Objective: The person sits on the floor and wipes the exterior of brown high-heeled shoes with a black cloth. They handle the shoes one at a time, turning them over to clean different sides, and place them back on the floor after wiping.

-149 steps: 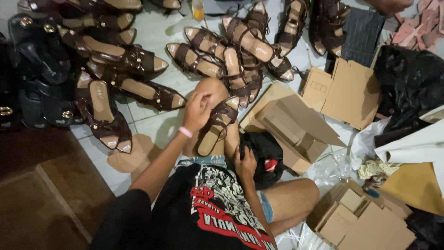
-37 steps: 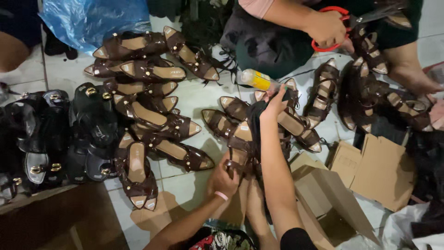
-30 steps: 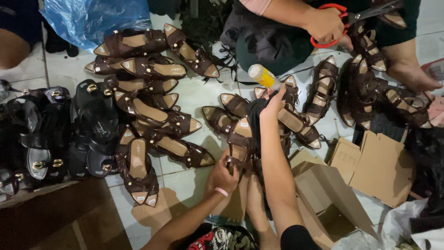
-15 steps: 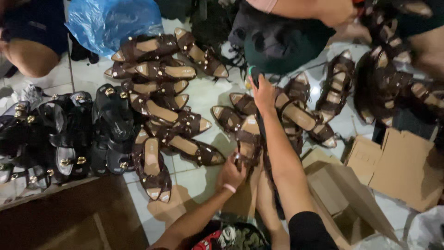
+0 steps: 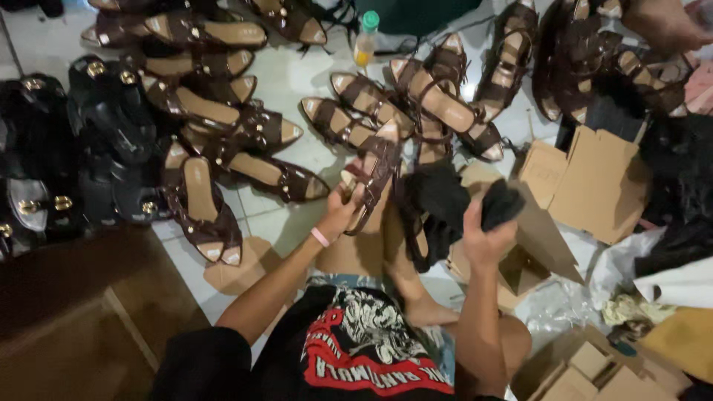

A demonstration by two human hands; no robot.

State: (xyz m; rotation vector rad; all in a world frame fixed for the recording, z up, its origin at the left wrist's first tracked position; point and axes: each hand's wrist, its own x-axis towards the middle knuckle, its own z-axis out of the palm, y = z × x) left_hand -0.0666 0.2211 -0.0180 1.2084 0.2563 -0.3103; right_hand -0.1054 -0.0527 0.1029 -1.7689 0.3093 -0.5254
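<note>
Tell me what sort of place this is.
Probably a small shoe workshop or packing spot on a tiled floor: rows of brown sandals, flattened cardboard boxes, and a glue-like bottle.

Left hand (image 5: 343, 212) grips a brown sandal (image 5: 376, 174) over the knee. Right hand (image 5: 486, 236) clutches a black cloth (image 5: 499, 206). More brown sandals (image 5: 223, 111) lie on the tile floor (image 5: 297, 74); black sandals (image 5: 104, 134) far left, flat cardboard boxes (image 5: 594, 182) right, small bottle (image 5: 365, 41) up top.
</note>
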